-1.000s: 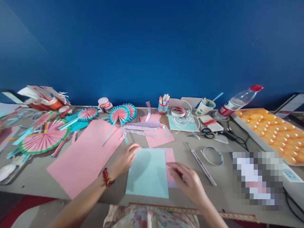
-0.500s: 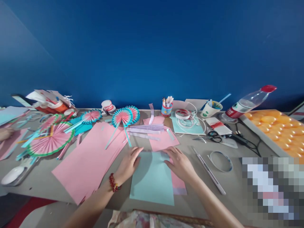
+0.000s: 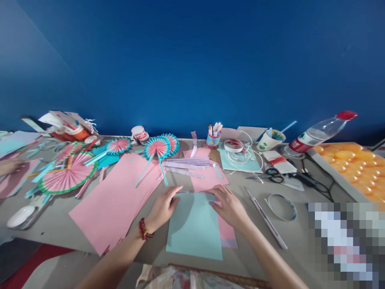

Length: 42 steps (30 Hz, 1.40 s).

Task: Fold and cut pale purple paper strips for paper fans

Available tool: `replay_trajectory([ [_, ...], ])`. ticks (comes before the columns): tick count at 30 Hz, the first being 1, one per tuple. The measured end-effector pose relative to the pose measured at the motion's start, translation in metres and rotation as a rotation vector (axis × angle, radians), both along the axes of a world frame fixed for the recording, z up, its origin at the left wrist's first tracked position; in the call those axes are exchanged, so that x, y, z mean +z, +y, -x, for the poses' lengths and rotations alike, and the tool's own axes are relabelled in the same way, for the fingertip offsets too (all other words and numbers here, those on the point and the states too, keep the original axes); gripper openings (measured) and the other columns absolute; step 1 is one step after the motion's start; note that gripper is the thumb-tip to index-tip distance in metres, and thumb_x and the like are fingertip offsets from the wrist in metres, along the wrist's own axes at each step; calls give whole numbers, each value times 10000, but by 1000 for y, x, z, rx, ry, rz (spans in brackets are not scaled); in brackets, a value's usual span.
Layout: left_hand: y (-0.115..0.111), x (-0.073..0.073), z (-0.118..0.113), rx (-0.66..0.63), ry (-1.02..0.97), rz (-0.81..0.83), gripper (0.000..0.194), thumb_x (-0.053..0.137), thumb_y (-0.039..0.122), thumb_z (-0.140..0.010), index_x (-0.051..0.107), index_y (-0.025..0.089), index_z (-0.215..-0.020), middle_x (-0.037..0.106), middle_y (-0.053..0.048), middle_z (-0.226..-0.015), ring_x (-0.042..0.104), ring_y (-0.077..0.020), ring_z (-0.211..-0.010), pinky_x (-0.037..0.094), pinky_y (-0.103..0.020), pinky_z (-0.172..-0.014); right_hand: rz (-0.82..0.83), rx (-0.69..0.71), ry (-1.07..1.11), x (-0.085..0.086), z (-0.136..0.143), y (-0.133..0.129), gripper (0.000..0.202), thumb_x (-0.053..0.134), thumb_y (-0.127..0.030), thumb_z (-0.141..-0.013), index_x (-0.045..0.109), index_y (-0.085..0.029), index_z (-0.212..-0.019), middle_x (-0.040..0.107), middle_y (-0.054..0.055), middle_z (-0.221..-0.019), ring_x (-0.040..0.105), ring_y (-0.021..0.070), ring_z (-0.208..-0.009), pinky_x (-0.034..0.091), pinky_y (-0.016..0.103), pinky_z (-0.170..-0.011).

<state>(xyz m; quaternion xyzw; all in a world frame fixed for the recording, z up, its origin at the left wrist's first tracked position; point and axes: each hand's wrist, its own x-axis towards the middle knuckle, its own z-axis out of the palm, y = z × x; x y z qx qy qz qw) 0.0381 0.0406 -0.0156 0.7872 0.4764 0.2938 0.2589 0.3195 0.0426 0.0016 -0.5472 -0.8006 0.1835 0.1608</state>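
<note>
A light green sheet of paper (image 3: 195, 228) lies in front of me, over a pink sheet (image 3: 227, 230) that shows along its right side. At the sheet's top left corner is my left hand (image 3: 164, 206), fingers stretched along the edge and thumb apart, with a red bead bracelet (image 3: 145, 229) on the wrist. My right hand (image 3: 230, 206) rests at the top right corner, its thumb over the green paper and its fingers extended at the edge. Both hands touch the paper without a visible grip. Purple strips (image 3: 188, 164) lie just beyond.
Large pink sheets (image 3: 117, 204) and folded paper fans (image 3: 157, 148) lie left. A craft knife (image 3: 267, 218), tape loop (image 3: 282, 207), scissors (image 3: 274, 175) and bottle (image 3: 319, 134) stand or lie right. Another person's hand (image 3: 11, 166) is at far left.
The view has shifted slightly, so the table's objects appear a little further right. Both my hands keep nearly the same pose at the green sheet's top edge.
</note>
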Motion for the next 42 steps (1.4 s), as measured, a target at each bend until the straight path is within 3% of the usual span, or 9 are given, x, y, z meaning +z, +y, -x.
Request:
replay_trajectory([
  [4, -1, 7, 1, 28, -44, 45, 364, 489, 226, -984, 522, 245, -1346, 670, -71, -1148, 661, -189, -951, 551, -336, -874, -74, 4, 42, 1, 1, 1, 315, 581, -217, -860, 655, -231, -1167, 663, 83, -1156, 617, 259, -1058, 514, 400, -888],
  [7, -2, 12, 1, 42, -74, 84, 353, 512, 235, -973, 544, 245, -1325, 681, -49, -1113, 653, -162, -869, 553, -311, -845, -17, -1, 134, 3, -2, 3, 304, 576, -241, -855, 667, -236, -1145, 697, 76, -1103, 622, 256, -1051, 505, 395, -891],
  [11, -2, 14, 0, 53, -105, 133, 331, 528, 233, -958, 584, 233, -1283, 689, -34, -1081, 644, -144, -836, 552, -275, -801, 145, -58, 230, 5, -8, 3, 289, 539, -308, -862, 675, -241, -1108, 718, 53, -1051, 648, 205, -842, 509, 340, -771],
  [15, -3, 14, -2, 56, -102, 161, 242, 529, 242, -949, 653, 210, -1154, 694, -20, -941, 625, -139, -743, 538, -245, -699, 194, -73, 226, 3, -12, -2, 304, 526, -357, -853, 689, -238, -1079, 699, 10, -829, 599, 172, -654, 469, 287, -627],
  [18, -6, 16, -3, 59, -80, 154, 213, 523, 227, -945, 671, 213, -1097, 701, -22, -942, 634, -146, -754, 536, -251, -709, 210, -79, 222, 0, -11, -7, 306, 513, -363, -852, 690, -236, -1068, 656, -12, -734, 566, 161, -597, 438, 271, -590],
  [26, -12, 10, -2, 52, 30, 47, 232, 507, 145, -932, 645, 239, -1092, 715, -34, -1074, 684, -197, -940, 543, -326, -854, 151, -121, 182, -7, -10, -12, 350, 495, -359, -837, 666, -232, -1114, 660, 13, -780, 609, 189, -672, 450, 296, -649],
  [32, -16, 2, 0, 92, 101, -8, 231, 564, 172, -913, 645, 248, -1116, 721, -44, -1028, 680, -226, -900, 550, -371, -832, 120, -137, 166, -10, -8, -18, 342, 482, -325, -828, 651, -241, -1113, 670, 15, -796, 625, 190, -681, 441, 294, -647],
  [42, -10, 24, -1, 67, 43, 33, 169, 541, 192, -936, 645, 223, -1066, 727, -28, -985, 692, -166, -804, 554, -282, -755, 152, -144, 288, -2, -19, -15, 305, 533, -397, -858, 673, -233, -1075, 631, -2, -736, 592, 168, -648, 455, 285, -611],
])
